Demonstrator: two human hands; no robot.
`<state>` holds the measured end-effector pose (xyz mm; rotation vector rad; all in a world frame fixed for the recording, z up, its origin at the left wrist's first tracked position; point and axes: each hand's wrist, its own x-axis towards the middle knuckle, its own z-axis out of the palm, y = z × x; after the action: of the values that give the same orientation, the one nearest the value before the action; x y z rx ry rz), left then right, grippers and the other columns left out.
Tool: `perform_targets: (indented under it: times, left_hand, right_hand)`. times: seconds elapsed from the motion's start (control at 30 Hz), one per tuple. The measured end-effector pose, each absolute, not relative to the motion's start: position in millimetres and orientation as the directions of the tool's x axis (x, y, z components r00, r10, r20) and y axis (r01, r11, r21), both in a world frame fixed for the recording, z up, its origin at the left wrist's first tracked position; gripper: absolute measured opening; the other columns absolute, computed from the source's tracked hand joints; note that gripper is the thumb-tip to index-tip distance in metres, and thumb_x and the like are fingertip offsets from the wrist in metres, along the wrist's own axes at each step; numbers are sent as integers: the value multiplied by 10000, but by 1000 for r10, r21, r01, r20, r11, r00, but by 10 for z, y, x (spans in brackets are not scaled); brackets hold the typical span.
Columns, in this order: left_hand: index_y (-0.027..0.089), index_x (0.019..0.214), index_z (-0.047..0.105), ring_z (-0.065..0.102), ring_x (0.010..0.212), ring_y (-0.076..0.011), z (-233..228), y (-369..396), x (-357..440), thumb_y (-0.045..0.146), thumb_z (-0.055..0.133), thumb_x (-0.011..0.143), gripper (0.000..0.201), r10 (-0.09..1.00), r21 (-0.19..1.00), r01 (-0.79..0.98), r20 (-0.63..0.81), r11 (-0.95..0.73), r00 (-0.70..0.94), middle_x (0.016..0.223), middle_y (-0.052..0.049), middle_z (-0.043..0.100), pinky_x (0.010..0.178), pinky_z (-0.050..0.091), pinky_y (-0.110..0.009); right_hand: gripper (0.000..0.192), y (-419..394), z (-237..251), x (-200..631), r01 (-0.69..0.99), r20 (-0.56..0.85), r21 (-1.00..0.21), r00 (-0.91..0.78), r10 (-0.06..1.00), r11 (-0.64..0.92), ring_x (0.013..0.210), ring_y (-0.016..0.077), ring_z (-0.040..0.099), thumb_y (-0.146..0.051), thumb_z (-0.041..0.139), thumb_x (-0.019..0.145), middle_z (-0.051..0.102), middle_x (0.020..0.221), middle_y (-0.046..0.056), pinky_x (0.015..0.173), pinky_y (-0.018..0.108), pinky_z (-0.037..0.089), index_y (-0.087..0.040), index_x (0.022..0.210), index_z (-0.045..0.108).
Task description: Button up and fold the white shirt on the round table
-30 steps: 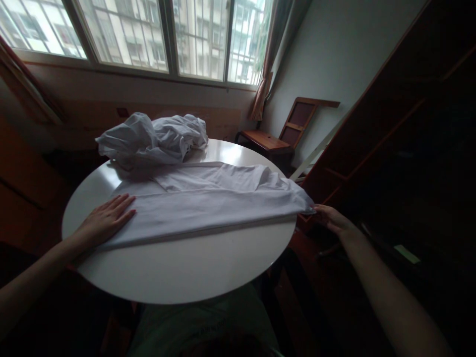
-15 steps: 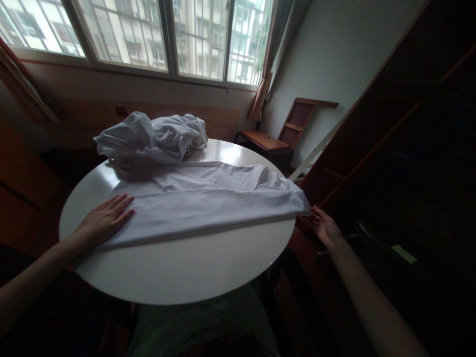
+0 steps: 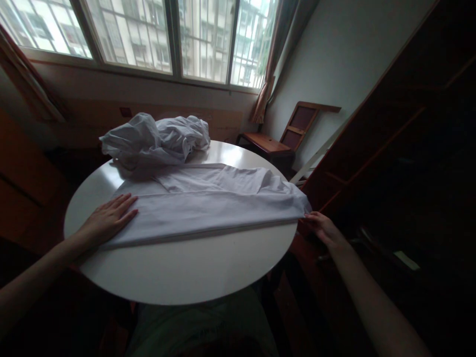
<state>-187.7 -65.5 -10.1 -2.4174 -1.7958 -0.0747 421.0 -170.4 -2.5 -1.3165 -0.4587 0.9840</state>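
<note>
Beside the table (image 3: 186,277), right hand (image 3: 324,229) — now closer — pinches cloth (image 3: 215,213).

Home room: barred window (image 3: 148,39), apartment block (image 3: 204,37) outside, tied-back curtain (image 3: 262,101), wooden chair (image 3: 268,143), round white bench (image 3: 193,272).

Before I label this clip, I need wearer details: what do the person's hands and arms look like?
No gloves, rings or bracelets show on the left hand or right hand, and no sleeves are visible. Below, a dim green top carries faint, unreadable lettering.

L hand (image 3: 107,219) on wht cloth (image 3: 215,212), R hand (image 3: 323,226) pinching end (image 3: 300,206).
</note>
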Motion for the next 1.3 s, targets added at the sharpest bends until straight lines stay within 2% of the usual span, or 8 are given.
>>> perform_targets:
  times: [0.4,0.53,0.67,0.77,0.87,0.97,1.13,1.3]
  left_hand:
    - [91,1405,336,313,1343,-223,-9,-720,-1814,409,206,912,601,961,-60,962,67,-266,269,1470,-129,324,1092,215,-320]
    - [79,1389,360,339,1323,-257,76,-772,-1775,390,212,909,590,966,-63,965,26,-256,258,1447,-159,345,1083,238,-356]
    - [80,1328,432,406,1273,-287,142,-710,-1606,400,266,895,564,951,-34,958,118,-283,285,1398,-174,412,1044,303,-420]
    - [120,1294,468,439,1251,-273,203,-585,-1278,446,295,892,545,863,10,889,246,-457,441,1364,-162,468,1030,334,-426]
    - [134,1270,497,417,1275,-264,277,-458,-813,471,286,903,540,766,34,782,231,-622,600,1400,-154,431,1037,337,-417]
    - [160,1311,464,370,1314,-247,305,-367,-360,458,283,918,526,714,61,717,182,-695,676,1442,-131,381,1058,313,-402]
    - [200,1402,358,244,1376,-267,182,-272,41,509,268,919,580,718,102,711,61,-696,694,1493,-102,295,1092,236,-429]
    - [303,1411,327,205,1381,-308,63,-248,76,570,246,903,580,765,136,754,51,-642,642,1509,-58,267,1072,208,-519]
  right_hand:
    - [193,-1778,40,4166,-387,-353,-914,602,717,-125,363,40,484,9,492,650,555,491,-43,352,103,430,-173,602,537]
    - [153,-1745,-54,4259,-139,-189,-982,715,673,-128,501,81,546,-51,572,610,580,593,-33,436,151,463,-186,675,543]
    - [288,-1547,-15,4303,274,205,-961,810,550,-45,692,135,580,-151,679,567,600,756,-17,616,237,507,-220,797,520]
    - [234,-1274,164,4153,513,397,-859,648,650,13,804,189,600,-233,646,625,625,837,26,759,343,499,-218,823,523]
    - [139,-928,394,3786,704,368,-706,282,886,70,817,208,615,-289,606,715,654,854,54,777,361,483,-199,817,579]
    - [126,-547,585,3317,839,310,-530,55,949,125,848,212,608,-289,593,785,666,879,69,814,356,470,-171,823,610]
    - [320,16,733,2718,886,188,-448,-40,981,121,970,212,584,-352,547,878,585,1130,70,822,399,500,-148,1124,568]
    - [351,344,717,2451,897,141,-422,-81,987,133,997,210,576,-344,543,884,559,1175,79,828,412,502,-155,1180,534]
